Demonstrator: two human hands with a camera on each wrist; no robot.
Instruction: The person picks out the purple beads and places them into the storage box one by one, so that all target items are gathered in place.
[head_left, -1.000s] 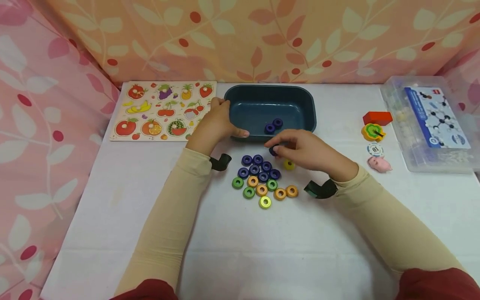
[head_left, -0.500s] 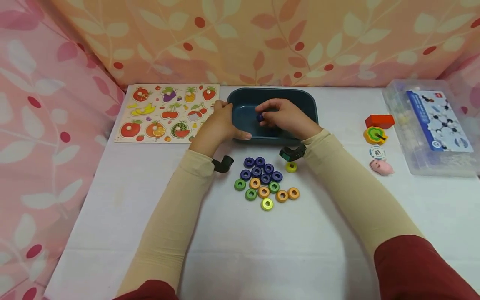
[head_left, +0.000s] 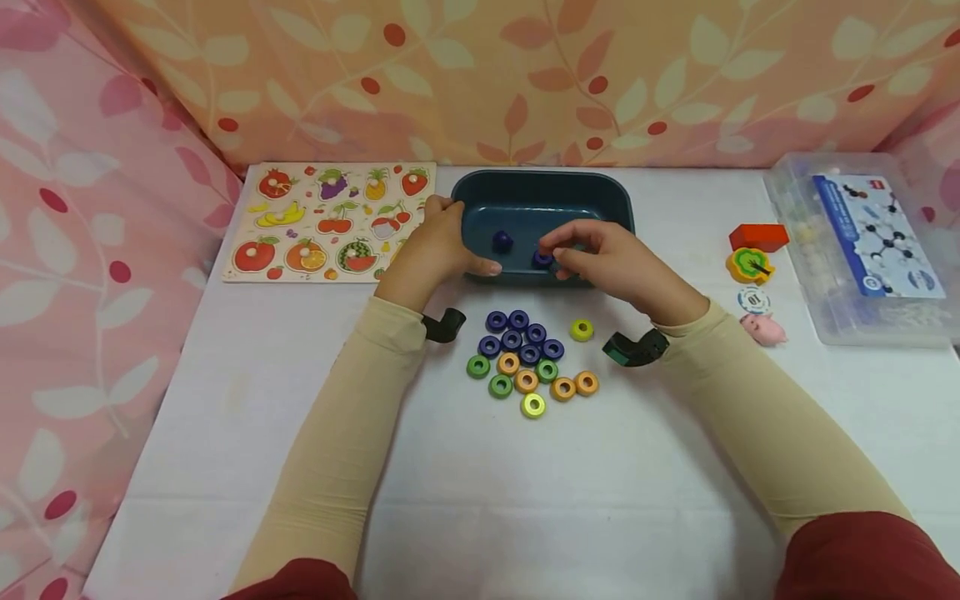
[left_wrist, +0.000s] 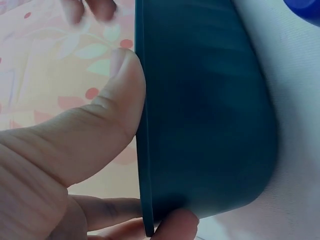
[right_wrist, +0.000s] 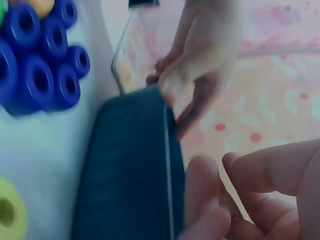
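My left hand (head_left: 444,242) grips the left end of a dark teal plastic tub (head_left: 543,187), thumb over its near rim and fingers against its outer side. My right hand (head_left: 615,271) hovers over the tub's near right part, fingers loosely bent with nothing held between them. Inside the tub lie a dark purple ring (head_left: 502,242) at the left and another purple ring (head_left: 542,260) just below the right fingertips. In front of the tub, several purple rings (head_left: 512,340) cluster on the white cloth, with green rings (head_left: 500,385), orange rings (head_left: 527,381) and yellow rings (head_left: 533,406) around them.
A fruit peg puzzle board (head_left: 330,221) lies left of the tub, beside my left hand. To the right are a red block (head_left: 759,237), a tree-shaped toy (head_left: 749,266), a round chip (head_left: 753,298), a pink pig figure (head_left: 763,329) and a clear plastic case (head_left: 825,312).
My right hand carried a purple ring from the cloth into the tub and let it go at the left, then drew back toward the near right rim. The left hand stayed on the tub.
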